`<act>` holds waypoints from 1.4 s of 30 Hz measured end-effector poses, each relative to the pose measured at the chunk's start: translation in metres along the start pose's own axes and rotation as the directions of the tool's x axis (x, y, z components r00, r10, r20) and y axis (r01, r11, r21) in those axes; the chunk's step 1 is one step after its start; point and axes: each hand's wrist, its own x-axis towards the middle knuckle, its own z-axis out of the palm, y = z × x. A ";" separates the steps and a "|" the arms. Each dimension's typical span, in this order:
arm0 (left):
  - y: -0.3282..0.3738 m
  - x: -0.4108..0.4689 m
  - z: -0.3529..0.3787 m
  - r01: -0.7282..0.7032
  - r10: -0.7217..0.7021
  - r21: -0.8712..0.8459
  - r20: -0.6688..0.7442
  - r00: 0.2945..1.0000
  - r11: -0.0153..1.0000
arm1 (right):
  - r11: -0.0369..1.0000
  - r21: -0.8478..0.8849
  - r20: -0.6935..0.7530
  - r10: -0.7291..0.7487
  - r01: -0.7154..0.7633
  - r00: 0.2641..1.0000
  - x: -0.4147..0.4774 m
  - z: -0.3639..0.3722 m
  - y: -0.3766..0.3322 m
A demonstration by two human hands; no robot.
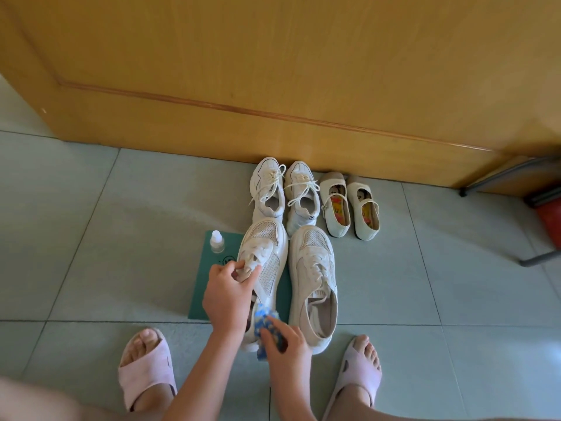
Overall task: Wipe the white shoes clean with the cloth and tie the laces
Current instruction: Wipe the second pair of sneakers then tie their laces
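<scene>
Bottle (217,241) on mat (209,287), left of shoes (312,268)

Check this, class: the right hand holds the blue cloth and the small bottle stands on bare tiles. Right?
No: the head view shows the small bottle standing on the green mat, not bare tiles. The right hand holds the blue cloth.

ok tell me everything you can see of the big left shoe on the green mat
The shoe is a white sneaker with perforated mesh panels on toe and side, smooth leather-like trim, white laces and a thick pale sole. It lies on the mat, toe towards the door, beside its mate. The left hand pinches its laces or tongue; the right hand holds a blue cloth against its heel end.
</scene>
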 end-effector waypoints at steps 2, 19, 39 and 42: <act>0.002 -0.001 0.002 -0.004 0.004 0.015 -0.001 1.000 1.000 | 1.000 0.000 -0.006 0.019 -0.019 1.000 -0.006 0.000 0.001; 0.014 -0.013 -0.011 -0.066 0.066 0.025 0.008 0.998 0.998 | 0.861 0.501 -0.002 0.101 -0.086 0.995 0.006 -0.048 -0.032; 0.016 0.025 -0.042 0.189 -0.068 -0.556 0.230 0.971 0.810 | 0.972 -0.206 0.063 -0.100 0.111 0.993 0.055 0.012 -0.070; 0.023 0.035 -0.030 0.108 0.015 -0.485 0.242 0.970 0.868 | 0.929 -0.365 0.013 -0.068 0.068 0.998 0.060 0.025 -0.064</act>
